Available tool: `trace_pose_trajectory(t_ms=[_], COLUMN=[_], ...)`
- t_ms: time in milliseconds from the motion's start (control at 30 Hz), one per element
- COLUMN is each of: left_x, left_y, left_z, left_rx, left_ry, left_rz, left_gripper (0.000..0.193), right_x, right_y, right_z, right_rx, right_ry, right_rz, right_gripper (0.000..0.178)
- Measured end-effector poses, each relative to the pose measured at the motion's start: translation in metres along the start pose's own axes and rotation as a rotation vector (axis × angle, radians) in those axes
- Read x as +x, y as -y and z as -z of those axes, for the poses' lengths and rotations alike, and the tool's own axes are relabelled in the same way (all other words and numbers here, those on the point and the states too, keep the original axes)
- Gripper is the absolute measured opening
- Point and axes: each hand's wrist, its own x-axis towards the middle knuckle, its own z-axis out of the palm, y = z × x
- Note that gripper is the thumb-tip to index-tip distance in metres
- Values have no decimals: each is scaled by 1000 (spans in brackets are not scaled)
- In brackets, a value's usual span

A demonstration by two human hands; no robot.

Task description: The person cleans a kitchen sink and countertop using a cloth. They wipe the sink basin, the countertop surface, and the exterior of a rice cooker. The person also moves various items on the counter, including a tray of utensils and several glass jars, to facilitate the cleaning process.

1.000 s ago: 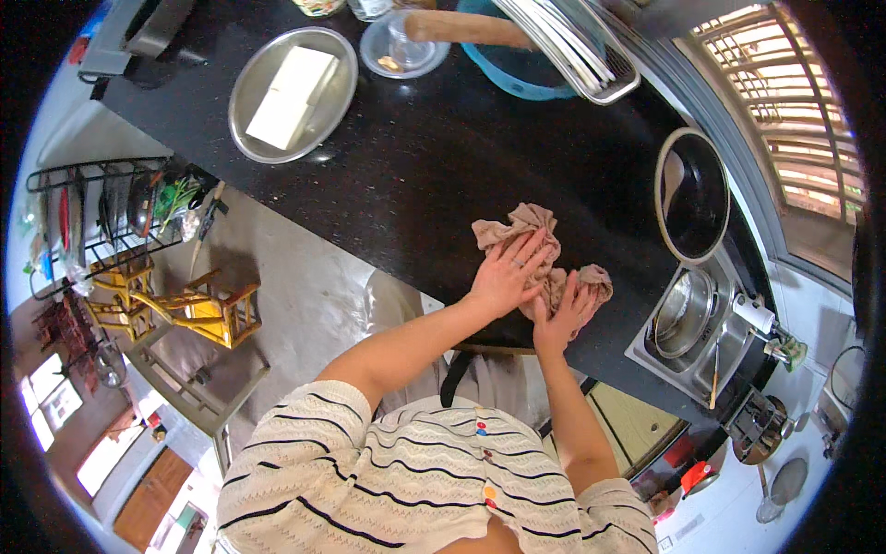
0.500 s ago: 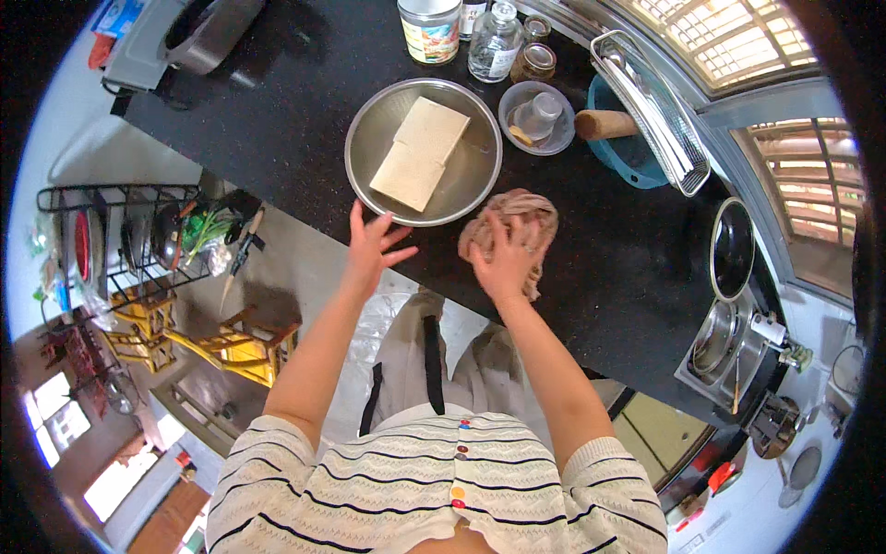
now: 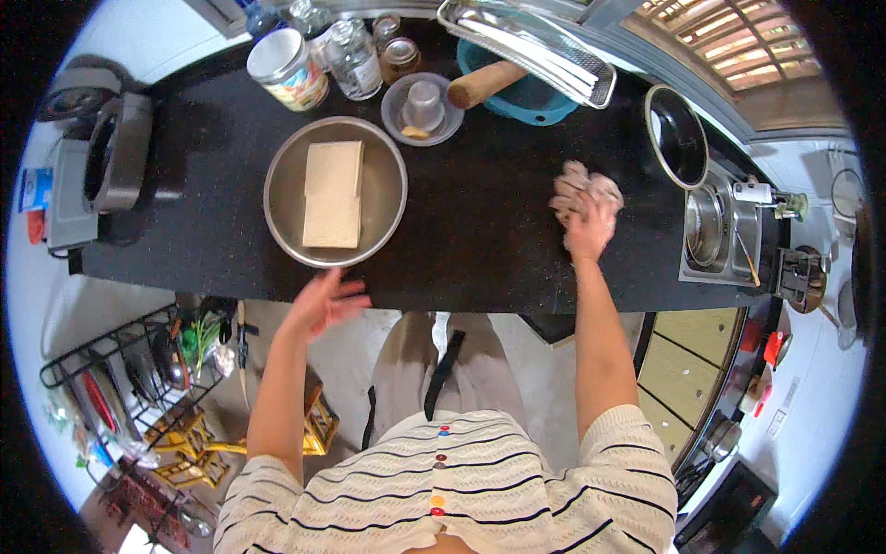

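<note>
My right hand [image 3: 592,229] grips a crumpled brownish-pink cloth [image 3: 574,185] against the black countertop, well to the right of the bowl. The fingers are partly sunk in the cloth's folds. Off the counter's near edge, just below a wide metal bowl [image 3: 382,198], hovers my left hand [image 3: 325,303], slightly blurred, its fingers spread and nothing in them. Two pale beige rectangular slabs [image 3: 333,194] lie inside the bowl, end to end or slightly overlapping; I cannot tell which.
Behind the bowl stand a paper tub [image 3: 293,81], glass jars [image 3: 354,69] and a small bowl [image 3: 392,115] holding a clear cup. A wooden rolling pin [image 3: 484,85] rests by a blue basin [image 3: 533,113] under a wire basket [image 3: 544,55]. At right are a black pan [image 3: 678,138] and a sink [image 3: 746,231].
The cloth has travelled right across the counter under my right hand, away from the bowl. My view has turned and shifted right. My left hand stays open near the bowl's near rim.
</note>
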Motion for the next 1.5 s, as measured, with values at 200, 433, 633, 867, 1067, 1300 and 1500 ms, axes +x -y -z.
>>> trace_pose_trajectory(t_ms=[200,433,633,867,1067,1300,1500], left_x=[17,137,209,176,147,80,52], left_y=[-25,-119,-144,-125,-77,6,23], left_z=[-143,-312,-322,-328,-296,-263,-218], left_rx=[261,-191,-310,-180,-107,-5,143], left_ry=[300,155,117,14,64,-27,-108], left_rz=[-116,-480,-457,-406,-289,-144,-75], left_gripper=[59,99,47,40,56,54,53], right_x=[-28,-49,-19,8,13,17,118], right_y=[-13,101,-12,-63,-68,-72,-27], right_z=[-14,11,20,29,27,24,-14], right_rx=[-238,51,56,40,57,49,268], right_ry=[-39,234,132,149,168,171,118], right_rz=[-362,187,96,60,78,138,304], right_gripper=[50,45,45,42,42,43,63])
